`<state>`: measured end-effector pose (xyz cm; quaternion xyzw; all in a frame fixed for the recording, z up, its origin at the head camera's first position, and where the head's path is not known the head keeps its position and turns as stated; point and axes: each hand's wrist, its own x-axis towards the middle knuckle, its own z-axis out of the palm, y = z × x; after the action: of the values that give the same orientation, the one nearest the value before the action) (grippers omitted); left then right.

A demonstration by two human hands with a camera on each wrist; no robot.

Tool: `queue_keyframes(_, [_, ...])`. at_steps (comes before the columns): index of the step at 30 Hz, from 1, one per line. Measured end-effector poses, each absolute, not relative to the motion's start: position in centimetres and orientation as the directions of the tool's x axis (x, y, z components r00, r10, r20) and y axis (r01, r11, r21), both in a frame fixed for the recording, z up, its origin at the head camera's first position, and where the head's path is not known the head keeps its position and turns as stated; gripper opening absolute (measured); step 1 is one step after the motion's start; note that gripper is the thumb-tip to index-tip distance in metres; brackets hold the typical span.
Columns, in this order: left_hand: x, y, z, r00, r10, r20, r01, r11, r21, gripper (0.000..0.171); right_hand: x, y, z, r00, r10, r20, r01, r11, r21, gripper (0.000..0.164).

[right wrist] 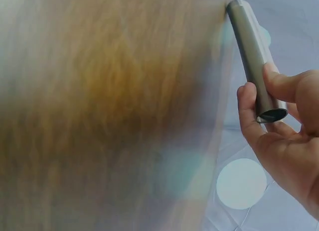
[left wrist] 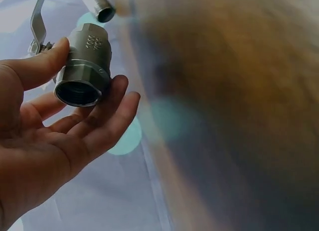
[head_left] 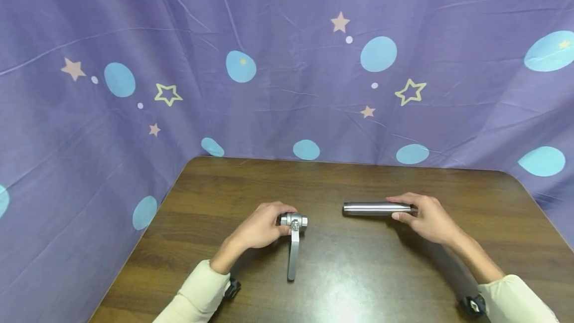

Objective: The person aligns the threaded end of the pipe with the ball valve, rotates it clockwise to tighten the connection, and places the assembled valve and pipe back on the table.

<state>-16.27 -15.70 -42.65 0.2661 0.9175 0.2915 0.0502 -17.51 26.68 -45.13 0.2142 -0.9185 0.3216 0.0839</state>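
My left hand (head_left: 263,226) grips a metal ball valve (head_left: 293,220) by its body, thumb on one side and fingers on the other. The valve's flat lever handle (head_left: 293,258) points toward me in the head view. In the left wrist view the open threaded end of the valve (left wrist: 88,66) faces the camera. To the right, my right hand (head_left: 428,217) holds a shiny steel pipe (head_left: 369,208) near one end, lying sideways with its other end toward the valve. A gap separates pipe and valve. The right wrist view shows the hollow near end of the pipe (right wrist: 254,57).
Beneath both hands is a brown wooden table (head_left: 251,178), with a bright glare near its front. A purple curtain (head_left: 287,64) with stars and blue spots hangs behind and to the sides. Dark wrist devices sit by both pale sleeves (head_left: 197,290).
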Motion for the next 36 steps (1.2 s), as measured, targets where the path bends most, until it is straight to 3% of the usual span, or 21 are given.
queue_keyframes(23, [-16.6,-15.4,-41.0,-0.902,0.397,0.17,0.37,0.507,0.778,0.048,-15.7,26.4,-45.2,-0.935,-0.169,0.311,-0.352,0.524,-0.775,0.035])
queue_keyframes(36, [-17.3,-14.3,-39.7,-0.896,0.388,0.215,0.379,0.418,0.826,0.048,-14.8,25.9,-43.7,-0.952,-0.078,0.295,-0.3,0.42,-0.857,0.038])
